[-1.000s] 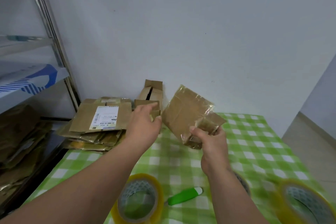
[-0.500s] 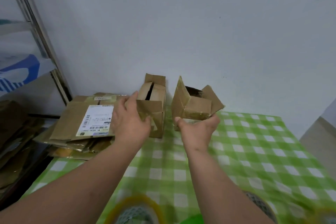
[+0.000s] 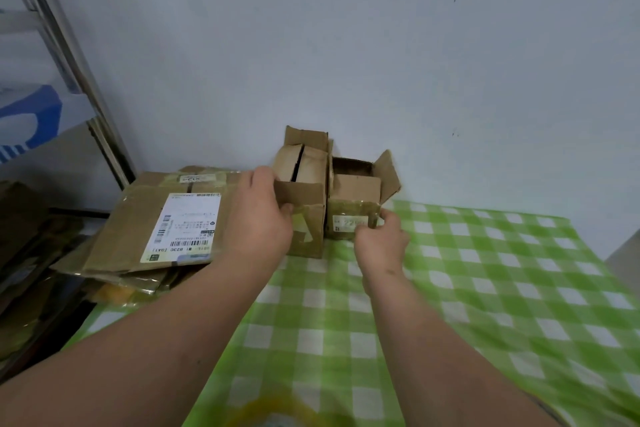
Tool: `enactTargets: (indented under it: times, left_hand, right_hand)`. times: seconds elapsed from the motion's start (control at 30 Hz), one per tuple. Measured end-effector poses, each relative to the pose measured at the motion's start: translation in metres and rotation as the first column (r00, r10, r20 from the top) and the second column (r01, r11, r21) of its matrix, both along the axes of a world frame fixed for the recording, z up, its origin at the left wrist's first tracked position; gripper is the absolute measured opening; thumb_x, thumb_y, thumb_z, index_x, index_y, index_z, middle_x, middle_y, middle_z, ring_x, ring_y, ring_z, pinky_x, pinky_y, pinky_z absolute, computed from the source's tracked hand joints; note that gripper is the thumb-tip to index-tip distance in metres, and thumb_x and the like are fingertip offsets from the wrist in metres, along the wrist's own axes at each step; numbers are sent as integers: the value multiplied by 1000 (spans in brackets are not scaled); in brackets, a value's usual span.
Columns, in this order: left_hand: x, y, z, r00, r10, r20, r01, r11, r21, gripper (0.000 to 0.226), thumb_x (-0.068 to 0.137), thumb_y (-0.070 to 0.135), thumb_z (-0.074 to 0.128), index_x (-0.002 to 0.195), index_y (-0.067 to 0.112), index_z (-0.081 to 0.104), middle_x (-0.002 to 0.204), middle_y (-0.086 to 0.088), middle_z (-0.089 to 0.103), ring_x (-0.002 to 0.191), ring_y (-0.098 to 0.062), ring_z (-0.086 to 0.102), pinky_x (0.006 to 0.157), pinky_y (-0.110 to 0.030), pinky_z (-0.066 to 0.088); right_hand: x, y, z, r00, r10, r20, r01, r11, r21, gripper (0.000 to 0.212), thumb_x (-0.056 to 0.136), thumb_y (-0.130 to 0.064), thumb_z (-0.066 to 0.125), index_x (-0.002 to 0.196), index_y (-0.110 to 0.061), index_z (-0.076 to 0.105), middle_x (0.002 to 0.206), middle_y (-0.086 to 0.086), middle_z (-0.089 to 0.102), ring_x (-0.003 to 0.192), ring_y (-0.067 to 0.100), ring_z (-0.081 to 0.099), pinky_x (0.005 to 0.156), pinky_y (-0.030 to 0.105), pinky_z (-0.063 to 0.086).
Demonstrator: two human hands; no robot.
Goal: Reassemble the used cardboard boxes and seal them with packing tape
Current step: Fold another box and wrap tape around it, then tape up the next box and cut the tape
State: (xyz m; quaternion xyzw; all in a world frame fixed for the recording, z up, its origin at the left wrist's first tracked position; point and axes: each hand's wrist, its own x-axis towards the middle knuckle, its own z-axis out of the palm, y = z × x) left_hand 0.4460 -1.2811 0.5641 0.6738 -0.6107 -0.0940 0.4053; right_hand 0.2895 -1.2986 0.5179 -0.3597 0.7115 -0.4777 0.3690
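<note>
Head view. Two small cardboard boxes stand side by side at the back of the surface (image 3: 485, 288), against the wall (image 3: 346, 45). The taller box (image 3: 304, 218) is on the left and the shorter box (image 3: 353, 215) touches its right side; both have their top flaps raised, so neither is sealed.

The left hand (image 3: 258, 222) grips the taller box, thumb on its front face and fingers curled round the left edge near the top. This appears intended to steady it while its neighbour is set alongside.

The right hand (image 3: 381, 243) holds the shorter box at its lower front right corner, fingers curled onto the front face beside a pale label. The grip looks suited to seating the box square on the checked cloth.

A stack of flattened boxes (image 3: 166, 225) lies to the left, the top one bearing a shipping label, seemingly work awaiting assembly. A yellow roll of tape (image 3: 277, 414) shows blurred at the bottom edge, within reach. A metal shelf (image 3: 69, 63) stands at far left.
</note>
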Motion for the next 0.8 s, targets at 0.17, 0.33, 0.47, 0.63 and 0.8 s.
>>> enactTargets:
  times: [0.17, 0.33, 0.47, 0.63, 0.8]
  left_hand:
    - [1, 0, 2, 999, -19, 48, 18, 1000, 22, 30, 88, 10, 65, 111, 15, 47, 110, -3, 47, 101, -26, 49, 81, -38, 43]
    - [4, 15, 3, 995, -63, 73, 59, 997, 58, 67, 87, 18, 67, 144, 20, 33, 141, -5, 39, 125, -27, 43, 102, -41, 40]
    - [18, 37, 9, 987, 7, 162, -17, 998, 61, 62, 86, 26, 65, 141, 25, 37, 143, -1, 39, 129, -27, 38, 104, -42, 34]
    - [64, 71, 11, 968, 123, 221, -149, 983, 107, 57, 88, 31, 62, 141, 25, 43, 147, -2, 40, 135, -28, 32, 114, -43, 24]
    - [114, 93, 8, 934, 188, 305, -261, 940, 220, 64, 84, 30, 56, 145, 30, 36, 153, -4, 31, 142, -31, 22, 118, -50, 16]
  right_hand:
    - [0, 6, -6, 998, -39, 50, 40, 999, -27, 58, 91, -5, 56, 144, -12, 36, 139, 11, 45, 81, 12, 50, 59, 22, 39]
    - [8, 29, 2, 995, -74, 72, 78, 996, -50, 55, 91, -11, 60, 141, -15, 37, 140, 9, 36, 95, 20, 46, 84, 37, 43]
    - [20, 53, 13, 1000, -17, -26, 14, 994, -107, 34, 92, -9, 55, 125, -16, 51, 126, 2, 48, 91, 15, 52, 83, 34, 46]
    - [60, 88, 25, 955, 251, -158, -270, 956, -111, 23, 97, -12, 50, 115, -20, 62, 113, -1, 63, 104, 18, 61, 87, 30, 51]
    - [101, 106, 36, 847, 514, -136, -519, 855, -1, 42, 100, -16, 51, 142, -20, 49, 138, 1, 56, 124, 20, 54, 103, 32, 44]
